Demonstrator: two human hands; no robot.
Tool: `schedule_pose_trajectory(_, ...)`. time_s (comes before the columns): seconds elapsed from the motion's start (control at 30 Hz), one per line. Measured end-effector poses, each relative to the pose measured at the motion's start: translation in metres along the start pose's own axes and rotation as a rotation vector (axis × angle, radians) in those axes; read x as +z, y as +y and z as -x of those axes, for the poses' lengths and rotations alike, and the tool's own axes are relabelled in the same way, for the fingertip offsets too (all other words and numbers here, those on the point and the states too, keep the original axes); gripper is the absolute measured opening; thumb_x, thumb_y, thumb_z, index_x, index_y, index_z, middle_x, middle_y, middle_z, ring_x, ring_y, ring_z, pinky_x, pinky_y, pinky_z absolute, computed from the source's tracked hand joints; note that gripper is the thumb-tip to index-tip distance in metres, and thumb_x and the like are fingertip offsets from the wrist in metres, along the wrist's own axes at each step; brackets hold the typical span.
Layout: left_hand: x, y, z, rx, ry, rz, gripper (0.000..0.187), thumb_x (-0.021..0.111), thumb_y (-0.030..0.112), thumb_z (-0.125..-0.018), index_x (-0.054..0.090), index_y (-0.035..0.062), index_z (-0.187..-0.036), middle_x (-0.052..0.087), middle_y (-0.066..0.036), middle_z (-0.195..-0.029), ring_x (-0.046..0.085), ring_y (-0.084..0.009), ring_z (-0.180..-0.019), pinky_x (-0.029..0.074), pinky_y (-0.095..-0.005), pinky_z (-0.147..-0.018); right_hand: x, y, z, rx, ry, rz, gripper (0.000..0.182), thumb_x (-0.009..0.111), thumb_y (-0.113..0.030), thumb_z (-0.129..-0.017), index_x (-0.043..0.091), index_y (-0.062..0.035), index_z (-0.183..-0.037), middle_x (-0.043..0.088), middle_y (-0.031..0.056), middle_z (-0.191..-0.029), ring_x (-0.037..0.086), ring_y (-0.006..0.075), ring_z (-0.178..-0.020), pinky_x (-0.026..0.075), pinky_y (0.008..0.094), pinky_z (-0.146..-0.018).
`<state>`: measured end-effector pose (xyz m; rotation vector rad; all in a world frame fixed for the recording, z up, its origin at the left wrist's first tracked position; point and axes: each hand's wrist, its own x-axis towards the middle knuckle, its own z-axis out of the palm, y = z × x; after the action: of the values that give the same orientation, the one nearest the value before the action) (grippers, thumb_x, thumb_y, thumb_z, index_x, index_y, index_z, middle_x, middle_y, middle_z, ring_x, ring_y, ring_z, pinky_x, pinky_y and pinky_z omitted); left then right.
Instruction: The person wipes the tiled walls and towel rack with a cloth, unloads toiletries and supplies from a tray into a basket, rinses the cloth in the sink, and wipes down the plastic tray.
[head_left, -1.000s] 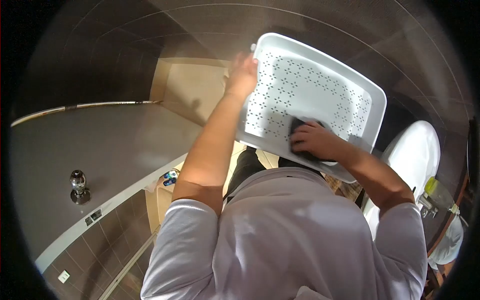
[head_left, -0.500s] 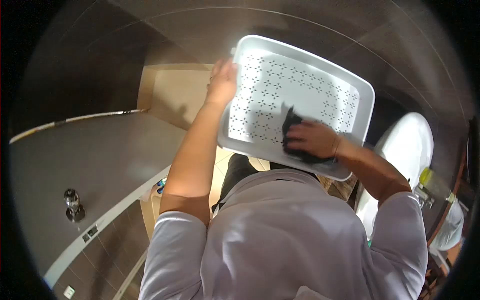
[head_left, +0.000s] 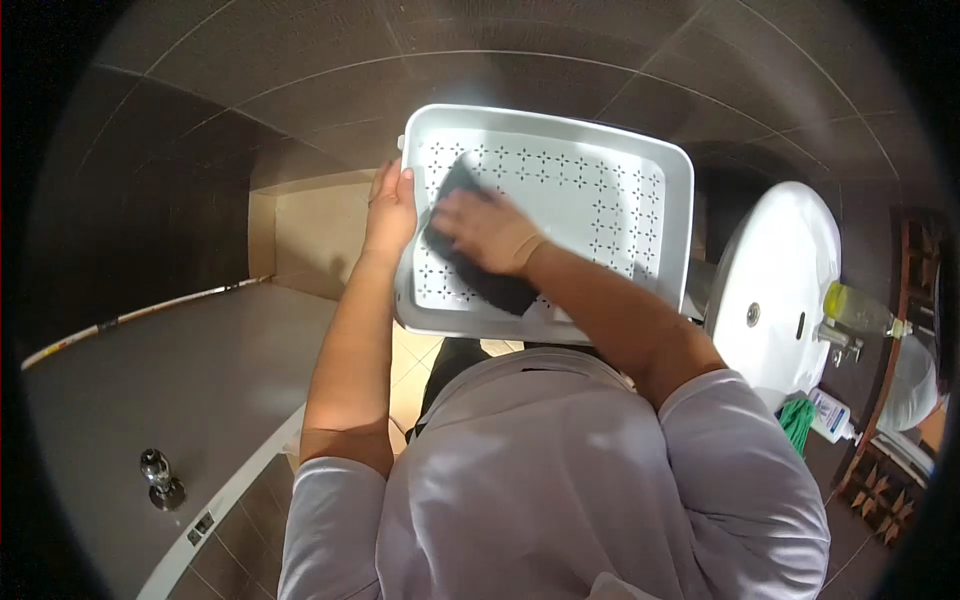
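Observation:
A white rectangular tray (head_left: 675, 230) with a pattern of small cut-outs is held up in front of me, its inside facing me. My left hand (head_left: 392, 212) grips its left edge, with the thumb on the rim and the fingers behind. Inside the tray, my right hand (head_left: 486, 230) presses a dark cloth (head_left: 500, 287) against the left part of the perforated bottom. The fingers of that hand are blurred by motion and lie over the cloth.
A white sink (head_left: 775, 290) is at the right, with a tap (head_left: 840, 341), a yellow-green bottle (head_left: 858, 308), a white bottle (head_left: 831, 415) and a green bundle (head_left: 797, 422) beside it. A grey ledge (head_left: 200, 370) with a chrome fitting (head_left: 162, 480) lies at the left.
My right hand and the cloth have moved from the tray's lower right to its left part. The tray sits more level and further left in view, and more of the sink shows.

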<state>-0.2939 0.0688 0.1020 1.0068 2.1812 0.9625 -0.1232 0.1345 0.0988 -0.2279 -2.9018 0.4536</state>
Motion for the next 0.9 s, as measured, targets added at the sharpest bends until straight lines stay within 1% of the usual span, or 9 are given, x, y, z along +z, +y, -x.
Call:
schedule_pose_trajectory(0.07,-0.003,0.008,0.002,0.000,0.016,0.065,0.043,0.034,0.034,-0.091,0.044,0.0063,-0.123,0.031,-0.020,-0.134,0.029,-0.0340,-0.124,0.026,-0.0364,-0.101,-0.045,0.028,0.010,0.384,-0.232,0.075,0.040,0.049,-0.024,-0.082,0.044,-0.0114,-0.120,0.040,0.0067,-0.126,0.039,0.0218,-0.117,0.031,0.0464,-0.093)
schedule_pose_trajectory(0.13,-0.002,-0.001,-0.003,0.066,0.034,0.047,0.043,0.035,0.034,-0.091,0.044,0.0059,-0.122,0.032,-0.019,-0.133,0.032,-0.0343,-0.123,0.028,-0.0365,-0.100,-0.050,0.072,0.054,0.543,-0.149,0.346,0.042,0.048,-0.024,-0.083,0.042,-0.0120,-0.123,0.041,0.0065,-0.126,0.041,0.0216,-0.113,0.033,0.0470,-0.090)
schedule_pose_trajectory(0.2,-0.003,-0.001,-0.002,0.115,0.032,0.059,0.042,0.035,0.033,-0.091,0.045,0.0060,-0.122,0.032,-0.019,-0.133,0.032,-0.0334,-0.122,0.028,-0.0369,-0.100,-0.072,0.094,0.100,0.451,-0.137,0.499,0.042,0.047,-0.024,-0.082,0.043,-0.0050,-0.119,0.045,0.0112,-0.120,0.047,0.0223,-0.108,0.028,0.0409,-0.093)
schedule_pose_trajectory(0.37,-0.002,0.003,-0.001,0.151,0.072,-0.006,0.038,0.035,0.030,-0.091,0.046,0.0091,-0.121,0.033,-0.020,-0.132,0.033,-0.0340,-0.121,0.029,-0.0377,-0.099,-0.087,0.088,0.128,0.739,-0.509,0.742,0.037,0.036,-0.020,-0.084,0.044,-0.0005,-0.114,0.047,0.0182,-0.114,0.051,0.0254,-0.101,0.027,0.0386,-0.090)
schedule_pose_trajectory(0.47,-0.003,0.005,0.000,0.200,0.082,-0.061,0.036,0.035,0.028,-0.091,0.046,0.0107,-0.120,0.034,-0.020,-0.130,0.033,-0.0344,-0.121,0.029,-0.0382,-0.099,-0.089,0.066,0.122,0.865,-0.619,0.550,0.032,0.033,-0.018,-0.083,0.046,-0.0018,-0.107,0.049,0.0194,-0.109,0.053,0.0257,-0.096,0.028,0.0388,-0.086)
schedule_pose_trajectory(0.63,0.001,0.003,-0.002,0.227,0.078,-0.025,0.036,0.034,0.026,-0.091,0.046,0.0094,-0.120,0.038,-0.018,-0.128,0.034,-0.0332,-0.121,0.031,-0.0382,-0.098,-0.060,0.018,0.154,0.778,-0.608,0.670,0.031,0.042,-0.018,-0.078,0.046,0.0004,-0.103,0.050,0.0187,-0.103,0.051,0.0291,-0.095,0.029,0.0427,-0.087)
schedule_pose_trajectory(0.7,0.002,0.001,-0.003,0.212,0.048,0.046,0.036,0.034,0.025,-0.091,0.046,0.0076,-0.119,0.040,-0.017,-0.127,0.036,-0.0332,-0.119,0.031,-0.0377,-0.097,-0.065,0.017,0.149,0.862,-0.352,0.540,0.030,0.043,-0.016,-0.076,0.047,0.0012,-0.100,0.049,0.0192,-0.102,0.050,0.0300,-0.098,0.028,0.0450,-0.089)
schedule_pose_trajectory(0.83,-0.004,0.011,0.001,0.139,-0.034,0.118,0.036,0.034,0.025,-0.091,0.046,0.0063,-0.119,0.039,-0.019,-0.127,0.037,-0.0342,-0.118,0.031,-0.0372,-0.098,-0.057,0.080,0.119,0.901,-0.091,0.471,0.030,0.040,-0.015,-0.077,0.047,-0.0019,-0.103,0.048,0.0195,-0.103,0.045,0.0327,-0.100,0.029,0.0446,-0.090)
schedule_pose_trajectory(0.9,-0.005,0.013,0.004,0.087,-0.050,0.133,0.036,0.034,0.025,-0.091,0.046,0.0050,-0.118,0.040,-0.019,-0.126,0.038,-0.0341,-0.116,0.032,-0.0372,-0.097,-0.056,0.096,0.104,1.023,-0.096,0.467,0.030,0.039,-0.015,-0.079,0.045,-0.0036,-0.106,0.047,0.0197,-0.105,0.046,0.0332,-0.102,0.031,0.0438,-0.089)
